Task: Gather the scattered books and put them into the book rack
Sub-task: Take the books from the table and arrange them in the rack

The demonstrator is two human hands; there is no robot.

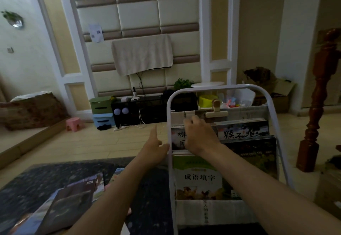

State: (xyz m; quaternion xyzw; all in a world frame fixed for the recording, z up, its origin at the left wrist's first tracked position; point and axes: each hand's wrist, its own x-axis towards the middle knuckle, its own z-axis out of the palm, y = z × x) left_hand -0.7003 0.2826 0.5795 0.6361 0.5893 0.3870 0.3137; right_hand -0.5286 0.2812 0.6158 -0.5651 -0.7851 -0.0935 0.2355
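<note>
The book rack, a white tube frame with cloth tiers, stands right in front of me with several books in it. A green-and-white book fills the lower tier, and dark-covered books sit to the right. My right hand lies over a white-covered book in the upper tier, fingers curled over its top edge. My left hand rests against the rack's left bar, index finger stretched out, holding nothing. Scattered books lie on the dark mat at lower left.
A carved wooden post stands right of the rack. On the floor beyond are a pink stool, a low black TV console with cables, and green and blue storage boxes. A raised platform runs along the left.
</note>
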